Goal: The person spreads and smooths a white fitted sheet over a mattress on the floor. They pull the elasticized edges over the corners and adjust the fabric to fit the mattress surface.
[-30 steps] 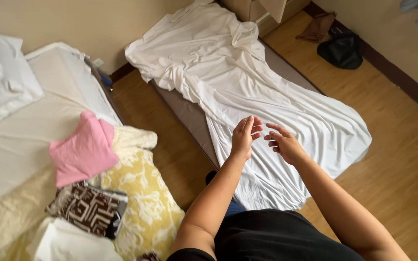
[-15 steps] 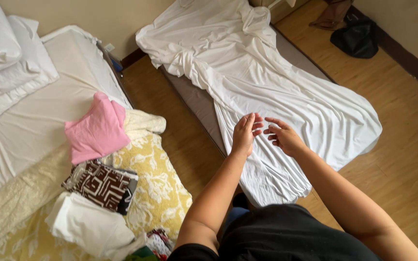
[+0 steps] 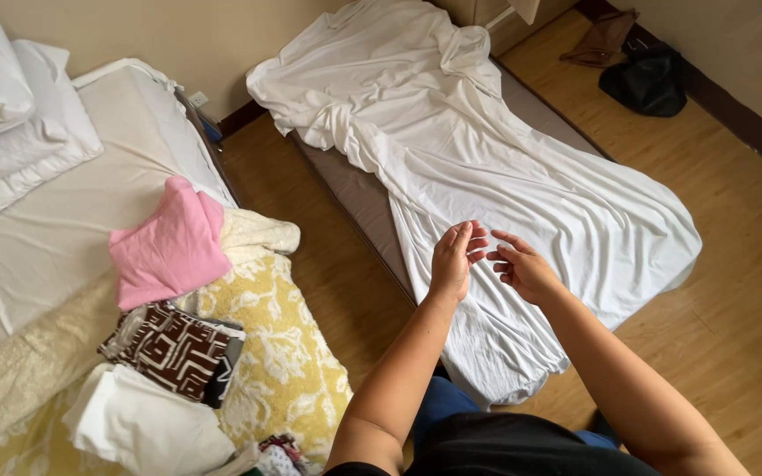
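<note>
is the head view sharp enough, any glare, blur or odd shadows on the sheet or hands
Head view: soft, even daylight, no glare; the white sheet keeps its wrinkle detail with only gentle fold shadows; left hand and right hand are fairly sharp, no obvious motion blur; the bed at left is bright but not washed out.

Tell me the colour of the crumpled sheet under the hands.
White, seen in the head view: the crumpled sheet.

A rumpled white sheet (image 3: 487, 167) lies spread unevenly over a low grey floor mattress (image 3: 359, 194), bunched near its far end.
</note>
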